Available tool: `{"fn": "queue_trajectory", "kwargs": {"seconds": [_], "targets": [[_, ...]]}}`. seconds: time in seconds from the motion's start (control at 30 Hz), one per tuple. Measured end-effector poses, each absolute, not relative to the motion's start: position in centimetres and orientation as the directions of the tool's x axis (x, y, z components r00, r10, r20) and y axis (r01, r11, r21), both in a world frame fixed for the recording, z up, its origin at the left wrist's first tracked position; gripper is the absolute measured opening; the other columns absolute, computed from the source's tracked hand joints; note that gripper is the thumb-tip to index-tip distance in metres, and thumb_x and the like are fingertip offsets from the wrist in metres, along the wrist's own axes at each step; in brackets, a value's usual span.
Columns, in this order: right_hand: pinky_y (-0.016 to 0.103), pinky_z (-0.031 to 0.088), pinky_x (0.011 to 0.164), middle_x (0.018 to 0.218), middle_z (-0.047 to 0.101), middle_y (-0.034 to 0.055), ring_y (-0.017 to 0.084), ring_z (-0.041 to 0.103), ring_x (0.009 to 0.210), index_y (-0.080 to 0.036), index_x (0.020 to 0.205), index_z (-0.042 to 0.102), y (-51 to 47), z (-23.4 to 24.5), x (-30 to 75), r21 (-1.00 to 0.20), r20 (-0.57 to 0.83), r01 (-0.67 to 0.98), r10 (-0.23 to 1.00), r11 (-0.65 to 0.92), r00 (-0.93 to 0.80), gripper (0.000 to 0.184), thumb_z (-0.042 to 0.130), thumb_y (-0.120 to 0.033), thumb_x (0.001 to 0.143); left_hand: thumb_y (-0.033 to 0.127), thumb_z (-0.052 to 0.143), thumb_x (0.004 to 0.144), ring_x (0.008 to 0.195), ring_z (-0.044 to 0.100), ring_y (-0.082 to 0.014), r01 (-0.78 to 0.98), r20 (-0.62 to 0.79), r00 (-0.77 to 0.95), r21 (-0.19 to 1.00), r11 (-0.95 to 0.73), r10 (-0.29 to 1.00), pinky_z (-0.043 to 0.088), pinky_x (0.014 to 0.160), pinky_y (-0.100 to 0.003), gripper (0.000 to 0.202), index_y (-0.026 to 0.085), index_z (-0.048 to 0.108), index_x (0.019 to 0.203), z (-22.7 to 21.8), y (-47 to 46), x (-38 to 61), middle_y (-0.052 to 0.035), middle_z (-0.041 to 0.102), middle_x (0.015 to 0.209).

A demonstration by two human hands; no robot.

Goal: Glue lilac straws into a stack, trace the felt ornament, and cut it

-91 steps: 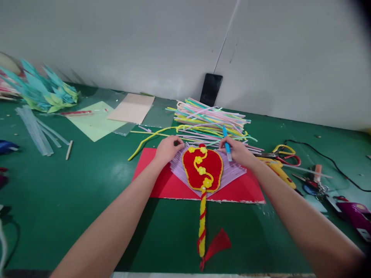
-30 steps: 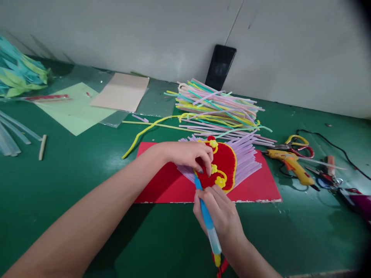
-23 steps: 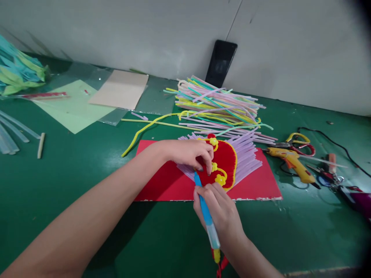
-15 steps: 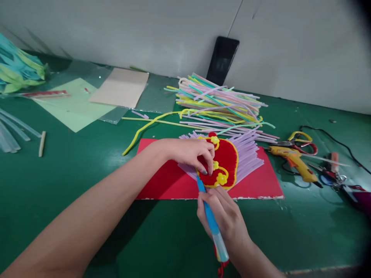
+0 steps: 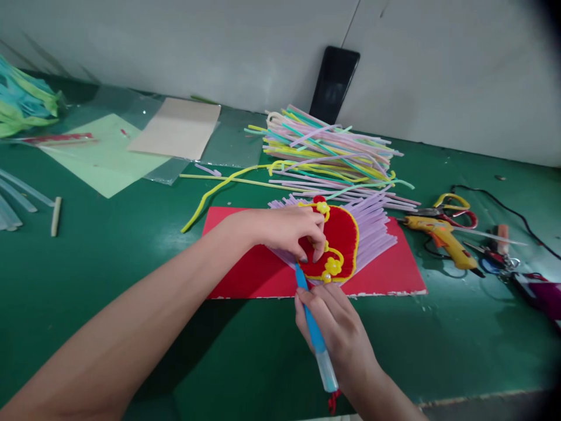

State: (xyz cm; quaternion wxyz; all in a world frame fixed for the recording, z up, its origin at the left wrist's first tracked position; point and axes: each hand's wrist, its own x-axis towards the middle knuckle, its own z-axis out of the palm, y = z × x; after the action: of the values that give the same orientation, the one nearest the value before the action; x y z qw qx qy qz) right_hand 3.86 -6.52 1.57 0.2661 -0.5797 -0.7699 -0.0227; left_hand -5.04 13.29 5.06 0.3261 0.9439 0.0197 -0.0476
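A red fan-shaped ornament (image 5: pixel 339 238) edged in yellow, with yellow flower knots, lies on a fan of lilac sticks (image 5: pixel 373 229) atop a red sheet (image 5: pixel 249 275). My left hand (image 5: pixel 287 229) presses down on the ornament's left side, fingers curled onto it. My right hand (image 5: pixel 337 333) is closed around a blue pen-like tool (image 5: pixel 313 327), whose tip touches the ornament's lower left edge. A red tassel end (image 5: pixel 333 402) peeks out below my right wrist.
A heap of pastel pipe cleaners (image 5: pixel 326 155) lies behind the sheet, with a dark phone (image 5: pixel 333 83) leaning on the wall. Yellow glue gun (image 5: pixel 445 241), scissors (image 5: pixel 451 209) and cables sit right. Paper sheets (image 5: pixel 175 127), glue sticks (image 5: pixel 17 199) and teal paper leaves (image 5: pixel 24 102) lie left.
Three seconds ago both hands were at the ornament's top corners with its handle hanging down. Since then my right hand came to its lower left edge, and the pen tip has stayed there this last second.
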Motion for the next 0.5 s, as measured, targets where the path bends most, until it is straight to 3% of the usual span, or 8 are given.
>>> {"fn": "queue_trajectory", "kwargs": {"seconds": [0.13, 0.37, 0.5], "targets": [[0.032, 0.05, 0.059, 0.063, 0.053, 0.001, 0.016, 0.053, 0.061, -0.02, 0.079, 0.05, -6.9, 1.8, 3.9, -0.29, 0.487, 0.892, 0.856, 0.346, -0.174, 0.018, 0.055, -0.003, 0.083, 0.016, 0.069, 0.077, 0.095, 0.049, -0.0192, 0.071, -0.105, 0.994, 0.6, -0.797, 0.01, 0.035, 0.077, -0.028, 0.01, 0.024, 0.07, 0.083, 5.2, 13.2, -5.1, -0.0018, 0.054, 0.091], [0.037, 0.056, 0.072, 0.069, 0.061, 0.0045, 0.017, 0.059, 0.07, -0.014, 0.098, 0.056, -8.8, 1.5, 4.2, -0.388, 0.552, 0.837, 0.825, 0.385, -0.124, 0.018, 0.059, -0.005, 0.082, 0.016, 0.067, 0.078, 0.094, 0.049, -0.0175, 0.095, -0.124, 0.992, 0.609, -0.787, 0.023, 0.034, 0.078, -0.026, 0.009, 0.024, 0.069, 0.083, 5.4, 13.1, -5.1, -0.0006, 0.053, 0.093], [0.038, 0.057, 0.075, 0.069, 0.059, 0.0024, 0.014, 0.056, 0.064, -0.013, 0.101, 0.058, -9.8, 1.5, 5.2, -0.47, 0.612, 0.786, 0.79, 0.402, -0.038, 0.022, 0.058, -0.005, 0.081, 0.019, 0.061, 0.083, 0.101, 0.047, -0.019, 0.176, -0.218, 0.974, 0.589, -0.789, 0.054, 0.034, 0.085, -0.027, 0.022, 0.025, 0.065, 0.103, 5.9, 13.0, -5.1, -0.0021, 0.053, 0.105]]}}
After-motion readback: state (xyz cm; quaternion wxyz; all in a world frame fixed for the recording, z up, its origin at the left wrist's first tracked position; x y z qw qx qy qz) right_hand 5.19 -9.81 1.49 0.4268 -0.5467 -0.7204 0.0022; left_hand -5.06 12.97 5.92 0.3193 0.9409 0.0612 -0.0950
